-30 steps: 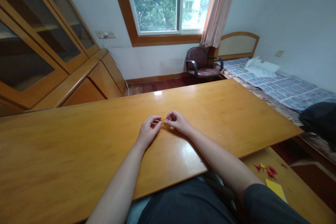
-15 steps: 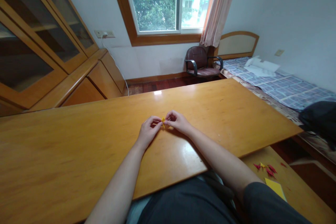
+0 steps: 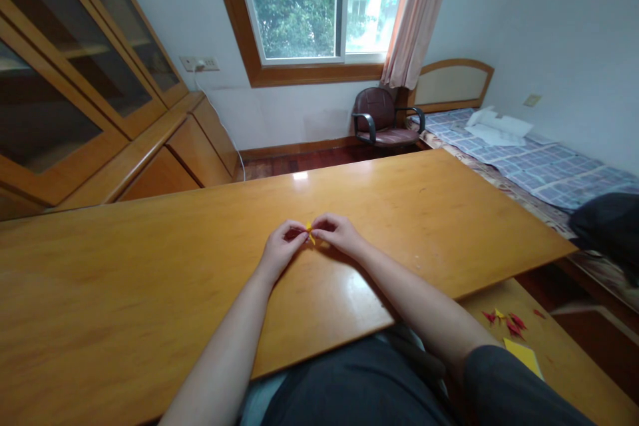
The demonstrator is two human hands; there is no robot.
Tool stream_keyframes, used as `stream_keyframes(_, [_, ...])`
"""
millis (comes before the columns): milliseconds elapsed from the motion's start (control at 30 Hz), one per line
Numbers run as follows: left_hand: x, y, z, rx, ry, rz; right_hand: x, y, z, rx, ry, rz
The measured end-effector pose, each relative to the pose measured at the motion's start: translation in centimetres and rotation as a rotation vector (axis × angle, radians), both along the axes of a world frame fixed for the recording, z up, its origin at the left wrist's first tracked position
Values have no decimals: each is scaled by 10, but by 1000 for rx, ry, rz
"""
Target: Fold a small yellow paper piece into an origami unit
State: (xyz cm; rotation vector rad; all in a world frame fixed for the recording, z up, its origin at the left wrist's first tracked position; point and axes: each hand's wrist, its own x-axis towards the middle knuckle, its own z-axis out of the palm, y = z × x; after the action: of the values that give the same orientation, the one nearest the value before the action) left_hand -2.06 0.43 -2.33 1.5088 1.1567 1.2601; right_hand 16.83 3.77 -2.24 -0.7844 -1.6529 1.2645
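Note:
A small folded piece of yellow paper (image 3: 310, 233) is pinched between the fingertips of both my hands, just above the middle of the long wooden table (image 3: 150, 266). My left hand (image 3: 280, 250) grips it from the left with curled fingers. My right hand (image 3: 338, 234) grips it from the right, fingers also curled. Most of the paper is hidden by my fingers.
A lower wooden surface (image 3: 559, 353) at the right holds several small red and yellow folded pieces (image 3: 506, 323) and a yellow sheet (image 3: 522, 354). Beyond the table stand a dark red chair (image 3: 382, 118), a bed (image 3: 529, 160) and wooden cabinets (image 3: 90, 93).
Both hands have sunk slightly toward the table and their fingertips have closed more tightly on the yellow paper, so less of it shows.

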Motion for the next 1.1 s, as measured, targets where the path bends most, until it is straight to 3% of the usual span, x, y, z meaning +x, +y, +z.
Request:
stream_keyframes(467, [2, -2, 11, 4, -44, -30, 4, -2, 8, 54, -14, 30])
stream_keyframes(1100, [4, 0, 7, 12, -73, -15, 2, 1, 6, -19, 82, 29])
